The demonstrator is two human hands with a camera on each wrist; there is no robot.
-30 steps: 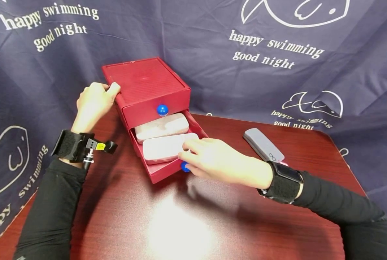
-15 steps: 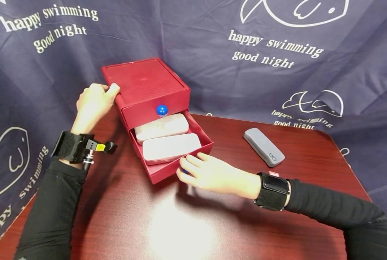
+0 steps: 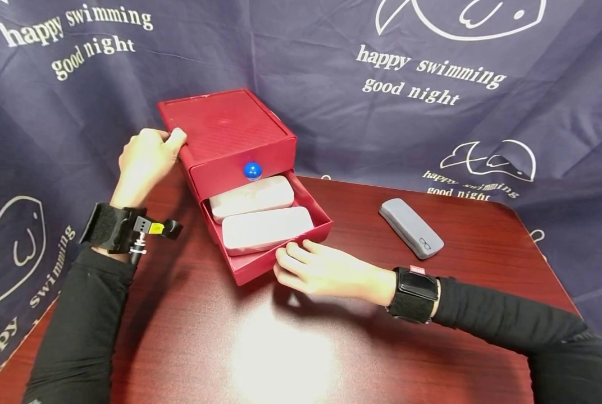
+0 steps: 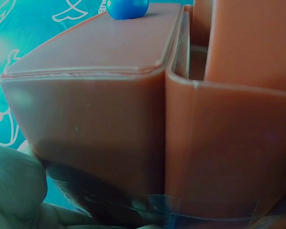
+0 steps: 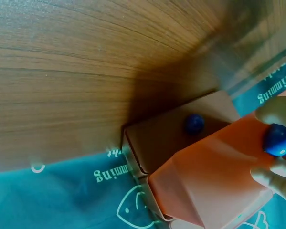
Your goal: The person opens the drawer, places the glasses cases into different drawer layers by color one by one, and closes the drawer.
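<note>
A red drawer cabinet [image 3: 230, 123] stands at the back left of the table, its pulled-out drawer [image 3: 245, 276] holding two pale glasses cases: a whitish front one [image 3: 265, 229] and one behind it [image 3: 252, 196]. My left hand [image 3: 148, 160] grips the cabinet's upper left edge, the thumb lying on top. At the drawer's front, my right hand [image 3: 326, 272] is curled over the drawer knob, hidden in the head view. From the right wrist, that blue knob [image 5: 277, 140] shows between thumb and fingers. The top drawer's blue knob [image 3: 252, 170] is untouched.
A grey glasses case [image 3: 412, 229] with a small spectacles mark lies on the wooden table [image 3: 195, 336] to the right. Another blue knob [image 5: 194, 124] sits on the drawer front beneath the pulled-out one. Dark blue printed cloth [image 3: 306, 67] hangs behind and at both sides.
My right hand has moved down from the front glasses case onto the drawer knob. The left hand has kept its hold, and the drawer stays about equally far out.
</note>
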